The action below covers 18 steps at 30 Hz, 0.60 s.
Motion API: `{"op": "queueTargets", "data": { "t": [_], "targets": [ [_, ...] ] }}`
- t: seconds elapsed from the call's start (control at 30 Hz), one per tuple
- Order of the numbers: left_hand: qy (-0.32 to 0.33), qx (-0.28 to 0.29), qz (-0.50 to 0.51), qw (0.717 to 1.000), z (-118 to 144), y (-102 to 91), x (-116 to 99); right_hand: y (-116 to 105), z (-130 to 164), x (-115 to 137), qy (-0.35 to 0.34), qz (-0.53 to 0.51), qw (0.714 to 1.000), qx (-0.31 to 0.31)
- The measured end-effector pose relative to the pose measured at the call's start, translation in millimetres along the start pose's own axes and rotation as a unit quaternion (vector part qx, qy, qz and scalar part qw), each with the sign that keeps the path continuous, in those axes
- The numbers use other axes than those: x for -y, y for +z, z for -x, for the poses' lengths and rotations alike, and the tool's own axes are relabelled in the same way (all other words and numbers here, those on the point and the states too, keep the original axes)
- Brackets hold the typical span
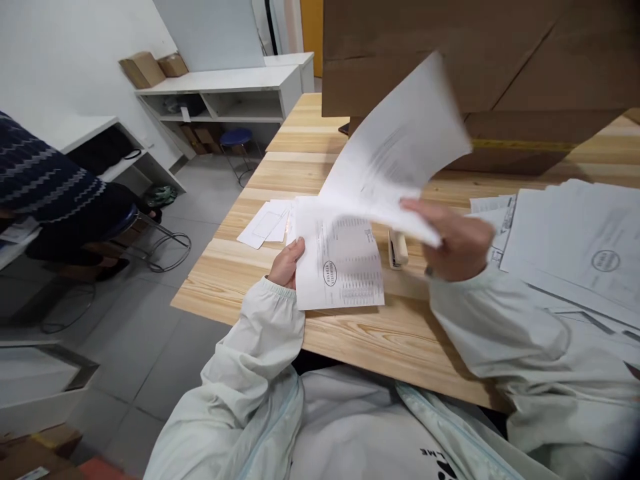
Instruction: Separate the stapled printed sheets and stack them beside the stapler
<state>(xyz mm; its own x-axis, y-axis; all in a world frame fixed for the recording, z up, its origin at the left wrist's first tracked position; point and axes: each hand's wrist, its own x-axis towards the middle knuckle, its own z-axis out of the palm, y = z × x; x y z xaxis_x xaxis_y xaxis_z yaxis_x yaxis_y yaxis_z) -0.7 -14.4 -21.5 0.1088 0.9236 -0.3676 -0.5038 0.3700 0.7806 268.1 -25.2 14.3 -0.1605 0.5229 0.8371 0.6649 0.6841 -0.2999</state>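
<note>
My left hand [287,264] grips the left edge of a printed sheet [340,263] with an oval stamp and columns of text, thumb on top. Above it, a second white sheet [400,147] is lifted and curled, its lower right corner pinched in my right hand [453,237], which is slightly blurred. Whether the two sheets are joined at the left I cannot tell. A pale stapler [399,249] lies on the wooden table [240,267] between the sheets and my right hand. Left of the sheets lie some white papers [265,223] with a printed outline.
A fanned pile of stamped papers [575,247] covers the table's right side. Large cardboard boxes [450,60] stand at the back. A person in a patterned sweater [45,173] sits on a stool at far left. White shelves [215,87] and a blue stool [236,138] are beyond.
</note>
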Motion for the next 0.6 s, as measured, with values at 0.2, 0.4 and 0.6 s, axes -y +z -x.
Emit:
{"op": "queueTargets", "data": {
  "t": [0.2,0.4,0.6],
  "targets": [
    [-0.005,-0.041,0.03,0.999,2.7,6.1,-9.2,24.2,30.5,21.4,-0.149,-0.017,0.979,0.137],
    [-0.006,-0.017,0.068,0.997,4.4,6.7,-8.8,22.9,34.3,19.5,-0.152,-0.073,0.975,0.143],
    [0.081,0.039,0.033,0.995,-0.6,-2.3,-2.6,27.3,36.9,29.7,-0.149,-0.083,0.977,0.13]
  ]
}}
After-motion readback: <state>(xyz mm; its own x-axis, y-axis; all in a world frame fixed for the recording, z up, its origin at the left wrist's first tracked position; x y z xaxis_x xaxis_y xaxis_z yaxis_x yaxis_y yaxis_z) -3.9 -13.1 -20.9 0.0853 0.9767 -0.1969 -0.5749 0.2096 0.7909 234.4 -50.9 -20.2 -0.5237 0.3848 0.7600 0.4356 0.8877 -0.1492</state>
